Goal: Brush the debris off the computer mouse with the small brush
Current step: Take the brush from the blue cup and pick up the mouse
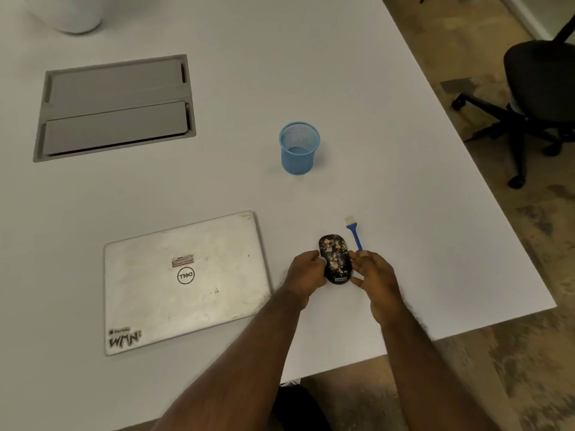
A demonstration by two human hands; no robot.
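A black computer mouse (335, 259) speckled with pale tan debris lies on the white table (389, 169), held between both hands. My left hand (306, 272) grips its left side with curled fingers. My right hand (375, 276) holds its right side, thumb near the mouse's near end. A small brush (354, 233) with a blue handle and white bristles lies on the table just right of the mouse, bristles pointing away; its near end meets my right fingertips.
A closed silver laptop (183, 281) lies left of the mouse. A blue mesh cup (299, 149) stands farther back. A grey cable hatch (115, 108) is set in the table at far left. The table's edge runs diagonally on the right, with an office chair (535, 98) beyond it.
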